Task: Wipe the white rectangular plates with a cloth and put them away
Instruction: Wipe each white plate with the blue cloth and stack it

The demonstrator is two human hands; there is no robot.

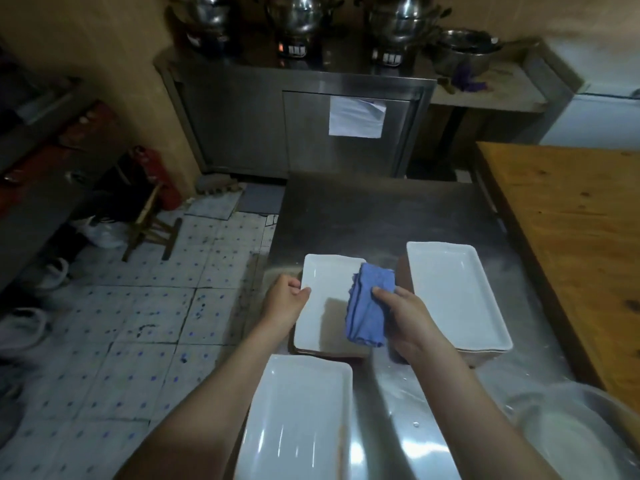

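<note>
The wipe itself is what's being worked on here. The white rectangular ceramic plate (327, 285) in the middle of the stainless steel surface (381, 216) is pinched at its left rim by the left grip (285, 301), with the thumb laid over the edge. Something brown-edged shows underneath it. Whether the plate is resting on that or lifted just off it can't be told. The folded blue cloth (369, 303) is clamped in the right grip (403, 317), fingers wrapped over it, and is laid on the right half of that plate.

To get this done well, the left rim should be held firmly so the plate isn't skated around by the cloth. Long strokes along the length are probably best, with the cloth pushed right into the corners and up the raised rim, since water tends to get left there. Whether the left half has been done can't be judged from here, so it's worth covering anyway, and the underside shouldn't be forgotten.

A stack of white plates (457, 292) is parked just to the right, and another white plate (298, 410) sits nearer, by the left edge. Droplets (415, 424) can be seen on the near steel, so a wiped plate is better not set down there.
</note>
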